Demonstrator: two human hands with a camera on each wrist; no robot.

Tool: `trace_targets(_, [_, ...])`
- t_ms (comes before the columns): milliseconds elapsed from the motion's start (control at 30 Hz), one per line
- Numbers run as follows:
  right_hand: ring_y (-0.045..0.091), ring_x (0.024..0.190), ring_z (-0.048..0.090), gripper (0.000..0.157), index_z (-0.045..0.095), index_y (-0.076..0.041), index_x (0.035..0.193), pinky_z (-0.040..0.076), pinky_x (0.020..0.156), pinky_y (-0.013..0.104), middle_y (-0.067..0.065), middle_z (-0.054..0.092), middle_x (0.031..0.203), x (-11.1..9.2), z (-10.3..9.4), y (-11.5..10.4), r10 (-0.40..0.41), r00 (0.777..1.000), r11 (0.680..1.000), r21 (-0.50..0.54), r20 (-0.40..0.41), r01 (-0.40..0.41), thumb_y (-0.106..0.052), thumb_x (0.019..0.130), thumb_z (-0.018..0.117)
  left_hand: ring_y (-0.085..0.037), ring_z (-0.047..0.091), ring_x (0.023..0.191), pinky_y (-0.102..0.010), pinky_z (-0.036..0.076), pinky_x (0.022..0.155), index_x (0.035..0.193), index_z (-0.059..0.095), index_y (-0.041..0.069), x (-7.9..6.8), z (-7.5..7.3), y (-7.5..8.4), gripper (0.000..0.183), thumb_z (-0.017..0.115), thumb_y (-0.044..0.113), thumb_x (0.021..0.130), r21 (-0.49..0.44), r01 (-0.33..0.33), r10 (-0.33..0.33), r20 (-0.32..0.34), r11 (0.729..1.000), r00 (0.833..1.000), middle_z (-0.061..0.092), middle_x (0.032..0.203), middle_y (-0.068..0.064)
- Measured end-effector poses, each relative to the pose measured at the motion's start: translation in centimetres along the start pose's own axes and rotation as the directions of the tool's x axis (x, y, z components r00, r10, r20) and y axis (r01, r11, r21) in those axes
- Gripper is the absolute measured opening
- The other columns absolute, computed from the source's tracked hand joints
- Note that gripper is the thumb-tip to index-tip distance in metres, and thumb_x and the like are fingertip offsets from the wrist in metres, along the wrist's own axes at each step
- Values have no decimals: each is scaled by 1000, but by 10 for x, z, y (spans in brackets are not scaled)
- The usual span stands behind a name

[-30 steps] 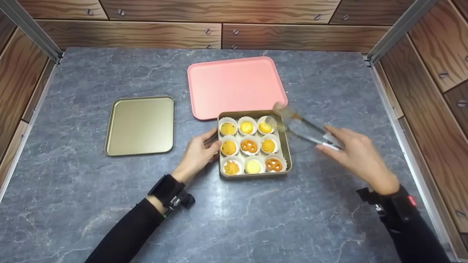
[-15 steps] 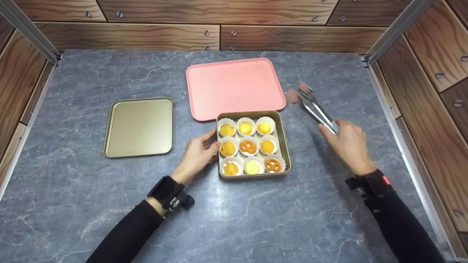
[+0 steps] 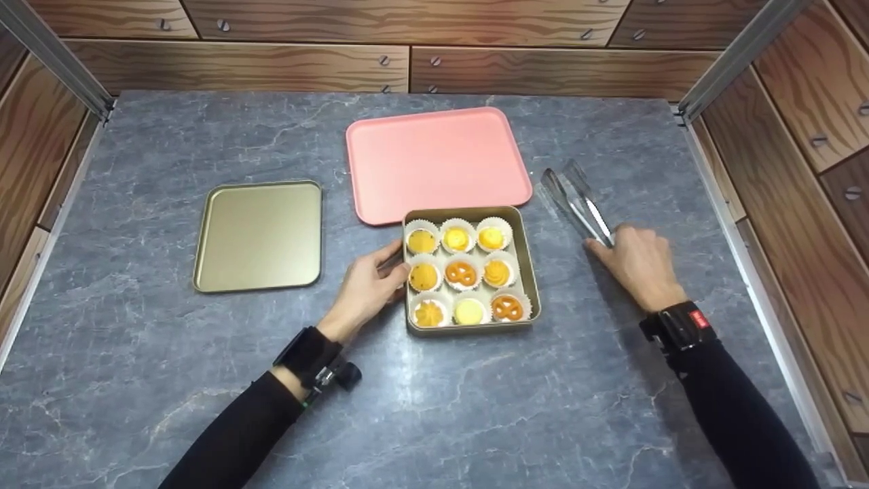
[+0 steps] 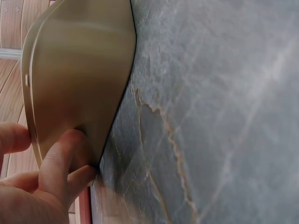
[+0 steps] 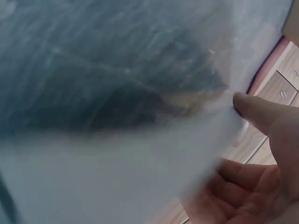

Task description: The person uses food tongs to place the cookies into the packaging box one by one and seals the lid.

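Observation:
In the head view, a gold square cookie tin (image 3: 531,272) holds rows of yellow and brown cookies in white paper cups, among them two pretzel shapes. My left hand (image 3: 366,288) grips the tin's left wall, thumb at the rim. The left wrist view shows its fingers against the tin's outer side (image 4: 79,70). To the right of the tin, my right hand (image 3: 641,268) holds metal tongs (image 3: 599,221) by the handle end. Their arms are spread and point away toward the back, low over the table. The right wrist view is blurred around the handle.
A pink tray (image 3: 438,163) lies behind the tin, its near edge by the tin's back rim. At the left lies a flat gold lid (image 3: 261,238). The grey marbled table (image 3: 434,414) is bordered by wood-patterned panels (image 3: 237,64) at the back and sides.
The tongs moved from over the tin's back right corner to the table's right side, low down, with my right hand. The left hand and the tin stayed put.

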State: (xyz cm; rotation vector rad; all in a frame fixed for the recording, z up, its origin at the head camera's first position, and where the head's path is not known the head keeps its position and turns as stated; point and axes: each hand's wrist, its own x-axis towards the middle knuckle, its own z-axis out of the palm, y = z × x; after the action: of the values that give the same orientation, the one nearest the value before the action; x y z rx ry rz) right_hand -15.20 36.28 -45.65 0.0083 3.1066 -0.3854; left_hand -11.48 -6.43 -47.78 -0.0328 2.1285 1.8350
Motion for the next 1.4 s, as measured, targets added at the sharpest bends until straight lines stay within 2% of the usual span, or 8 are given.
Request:
trace_targets(300, [29,57,49,50,49,-7,67,39,44,40,11,49,64,11,-5,-1,16,992,999,-37,124,-12,-43,94,72,-21,71,99,-35,62,70,159,37,5,1,0,-1,64,65,14,102,-7,-5,5,0,1000,1000,49,156,-16])
trace_targets(667, [23,55,46,56,52,-7,70,38,44,35,8,48,65,18,-10,-4,63,973,998,-30,222,-58,-54,91,73,-27,65,121,-31,60,93,158,36,3,-1,-4,-1,62,62,14,104,-78,5,-3,25,997,1000,41,161,-18])
trace_targets(867, [25,57,48,66,52,-8,73,39,46,35,8,48,67,18,-12,0,60,971,998,-12,232,-59,-70,89,66,-29,56,134,-43,51,109,156,41,1,-3,-22,8,57,58,25,107,98,-61,56,44,993,997,48,156,-18])
trace_targets(1000, [29,66,54,78,61,1,92,45,51,38,17,57,80,17,-17,5,71,962,996,36,263,-83,-77,89,58,-32,53,136,-47,46,113,156,40,0,-4,-48,14,56,57,21,106,163,-127,133,-27,978,991,51,153,-19])
trace_targets(1100, [41,76,61,86,65,10,111,52,59,50,30,65,99,11,-19,7,62,983,997,41,172,-70,-74,93,56,-36,54,132,-49,46,112,152,45,-3,-2,-73,12,53,59,12,102,314,-213,266,-136,925,954,55,146,-23])
trace_targets(1200, [51,90,64,81,62,14,127,54,70,62,35,66,114,1,-17,2,19,999,999,32,-29,-18,-62,97,59,-42,54,124,-53,48,107,144,50,-7,2,-101,3,48,61,4,99,544,-268,445,-224,795,867,52,140,-29])
trace_targets(1300, [50,93,64,59,65,11,125,53,73,63,29,69,108,-10,-13,-10,-67,976,995,54,-205,79,-42,100,62,-46,51,123,-55,49,105,142,47,-11,5,-130,-3,50,63,0,96,700,-246,554,-252,670,793,43,142,-33])
trace_targets(1400, [39,77,63,40,68,8,119,53,63,55,21,68,91,-21,-10,-21,-159,946,977,94,-281,192,-27,98,66,-51,43,134,-61,42,112,148,40,-12,6,-159,-5,60,64,1,95,757,-125,511,-300,641,806,33,151,-37])
